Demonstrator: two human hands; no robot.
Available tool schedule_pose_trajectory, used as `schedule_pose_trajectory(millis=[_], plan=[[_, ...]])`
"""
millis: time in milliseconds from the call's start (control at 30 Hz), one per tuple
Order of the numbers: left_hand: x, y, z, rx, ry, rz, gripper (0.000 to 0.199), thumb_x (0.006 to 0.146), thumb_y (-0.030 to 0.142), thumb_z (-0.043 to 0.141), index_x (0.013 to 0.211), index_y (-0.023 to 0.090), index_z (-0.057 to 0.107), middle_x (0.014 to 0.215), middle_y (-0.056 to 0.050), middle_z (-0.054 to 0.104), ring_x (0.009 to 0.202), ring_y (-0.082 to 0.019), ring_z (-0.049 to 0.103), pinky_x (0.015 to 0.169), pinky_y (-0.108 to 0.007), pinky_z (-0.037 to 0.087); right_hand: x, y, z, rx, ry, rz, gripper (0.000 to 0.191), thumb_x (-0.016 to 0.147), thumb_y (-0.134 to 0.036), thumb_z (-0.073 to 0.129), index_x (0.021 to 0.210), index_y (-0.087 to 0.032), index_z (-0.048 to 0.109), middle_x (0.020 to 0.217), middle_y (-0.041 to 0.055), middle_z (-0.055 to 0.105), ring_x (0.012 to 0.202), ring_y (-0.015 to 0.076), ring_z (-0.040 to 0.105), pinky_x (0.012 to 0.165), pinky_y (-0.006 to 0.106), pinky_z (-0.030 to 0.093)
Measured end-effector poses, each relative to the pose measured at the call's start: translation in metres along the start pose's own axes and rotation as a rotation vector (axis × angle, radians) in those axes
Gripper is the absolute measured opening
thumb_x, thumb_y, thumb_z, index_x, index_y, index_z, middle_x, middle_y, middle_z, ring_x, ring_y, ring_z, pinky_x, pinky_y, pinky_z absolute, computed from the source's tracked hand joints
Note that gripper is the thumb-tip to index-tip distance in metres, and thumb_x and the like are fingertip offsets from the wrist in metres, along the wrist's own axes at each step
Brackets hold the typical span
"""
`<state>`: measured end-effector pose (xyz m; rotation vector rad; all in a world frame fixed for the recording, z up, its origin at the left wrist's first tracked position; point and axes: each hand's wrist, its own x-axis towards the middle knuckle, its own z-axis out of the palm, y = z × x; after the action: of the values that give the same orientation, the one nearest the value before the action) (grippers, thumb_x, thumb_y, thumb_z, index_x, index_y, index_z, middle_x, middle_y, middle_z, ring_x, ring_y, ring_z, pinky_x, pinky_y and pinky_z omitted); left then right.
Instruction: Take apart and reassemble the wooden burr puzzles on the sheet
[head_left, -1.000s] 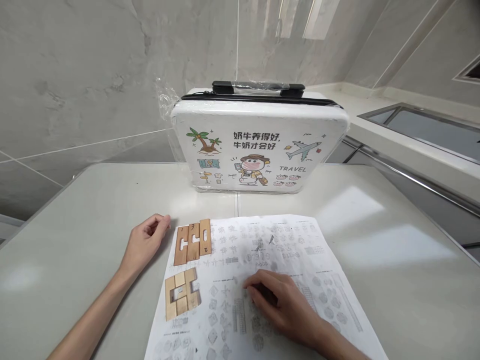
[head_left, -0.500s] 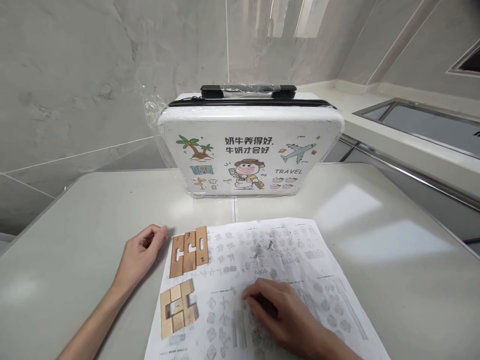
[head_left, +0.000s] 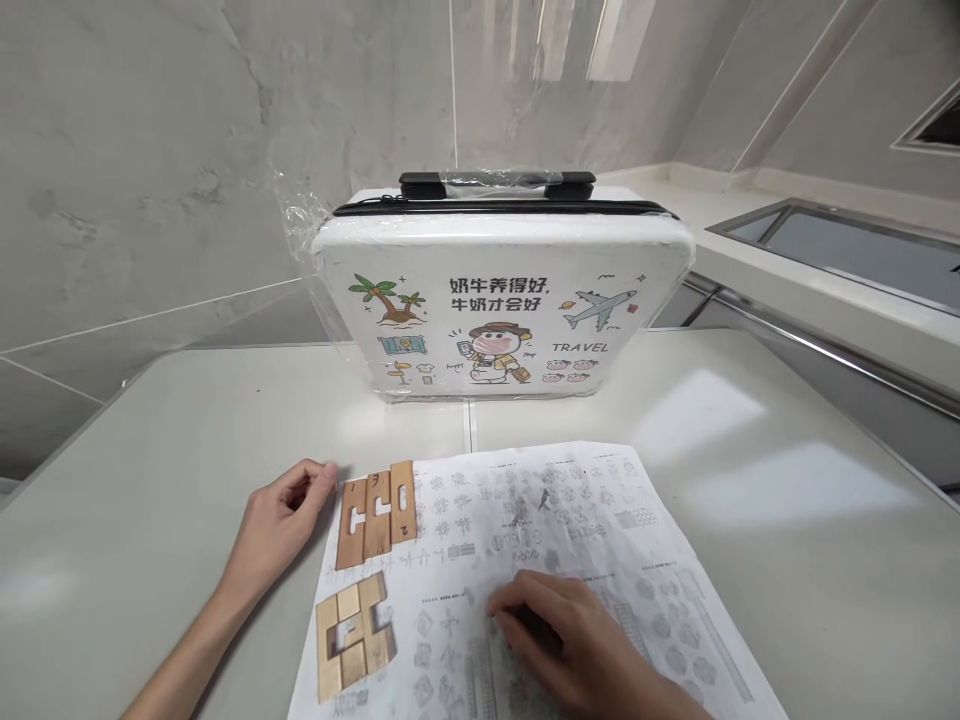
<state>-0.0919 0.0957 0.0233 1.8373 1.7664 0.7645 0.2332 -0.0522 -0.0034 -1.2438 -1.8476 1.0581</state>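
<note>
My left hand (head_left: 281, 520) rests on the table by the left edge of a printed sheet (head_left: 555, 540), its fingers loosely curled with nothing in them. Beside its fingertips lie three brown notched wooden puzzle pieces (head_left: 377, 520), side by side on the sheet and marked with handwritten digits. Below them sit several paler wooden puzzle pieces (head_left: 352, 665), fitted together around a square gap. On the lower middle of the sheet lies my right hand (head_left: 574, 640), thumb and index finger curled towards each other, nothing visible between them. It covers some of the printed diagrams.
At the back of the light table (head_left: 787, 580) stands a white suitcase (head_left: 420, 250) in clear plastic, with a black handle and cartoon prints. A grey marbled wall (head_left: 150, 180) rises behind. To the right is a counter (head_left: 750, 215) with a dark-glass panel.
The view has tilted slightly, so table, sheet and hands appear a little lower. Both hands keep the same curled pose, and the puzzle pieces stay in place on the sheet.
</note>
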Motion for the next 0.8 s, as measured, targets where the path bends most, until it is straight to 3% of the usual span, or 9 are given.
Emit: schedule_pose_trajectory(millis=[200,300,400,500,600,800], plan=[[-0.0028,-0.0019,0.0000,0.010,-0.013,0.004,0.048,0.096,0.065,0.057,0.076,0.022,0.064,0.065,0.003,0.054,0.059,-0.015,0.045,0.057,-0.026,0.034,-0.0011,-0.0014,-0.0007,-0.002,-0.001,-0.005,0.015,0.101,-0.019,0.055,0.102,-0.024,0.069,0.083,0.0019,0.074,0.069,0.0178,0.066,0.064,0.028,0.048],[-0.0044,-0.0017,0.0008,0.010,0.005,0.080,0.042,0.099,0.059,0.059,0.079,0.023,0.066,0.069,0.002,0.060,0.061,-0.016,0.049,0.060,-0.027,0.040,-0.0012,-0.0020,-0.0012,0.005,-0.004,0.002,0.015,0.101,-0.019,0.056,0.103,-0.024,0.069,0.083,0.0020,0.074,0.069,0.0179,0.065,0.065,0.028,0.048],[-0.0036,-0.0013,0.0024,0.008,0.038,0.278,0.031,0.099,0.049,0.062,0.083,0.023,0.068,0.088,-0.003,0.072,0.081,-0.020,0.064,0.077,-0.030,0.050,-0.0007,-0.0019,-0.0013,0.014,-0.007,0.017,0.015,0.102,-0.019,0.055,0.103,-0.024,0.069,0.084,0.0020,0.074,0.070,0.0178,0.065,0.065,0.028,0.048],[-0.0024,-0.0012,0.0032,0.020,0.034,0.443,0.020,0.100,0.043,0.066,0.093,0.024,0.070,0.105,-0.006,0.075,0.105,-0.025,0.068,0.097,-0.036,0.053,-0.0004,-0.0017,-0.0011,0.022,-0.002,0.018,0.015,0.101,-0.019,0.055,0.102,-0.024,0.069,0.084,0.0020,0.074,0.069,0.0174,0.065,0.064,0.028,0.046],[-0.0030,-0.0015,0.0028,0.046,-0.015,0.509,0.016,0.101,0.041,0.067,0.107,0.026,0.070,0.124,-0.007,0.075,0.122,-0.027,0.066,0.106,-0.041,0.052,-0.0006,-0.0020,-0.0011,0.025,-0.006,0.013,0.015,0.102,-0.020,0.055,0.102,-0.023,0.070,0.083,0.0023,0.073,0.068,0.0168,0.063,0.062,0.027,0.045],[-0.0048,-0.0043,0.0043,0.111,-0.163,0.535,0.037,0.099,0.049,0.072,0.130,0.031,0.065,0.151,-0.006,0.064,0.145,-0.031,0.054,0.118,-0.049,0.049,-0.0008,-0.0015,-0.0007,0.018,-0.010,0.023,0.015,0.102,-0.019,0.055,0.102,-0.023,0.069,0.082,0.0020,0.072,0.068,0.0162,0.062,0.063,0.026,0.044]])
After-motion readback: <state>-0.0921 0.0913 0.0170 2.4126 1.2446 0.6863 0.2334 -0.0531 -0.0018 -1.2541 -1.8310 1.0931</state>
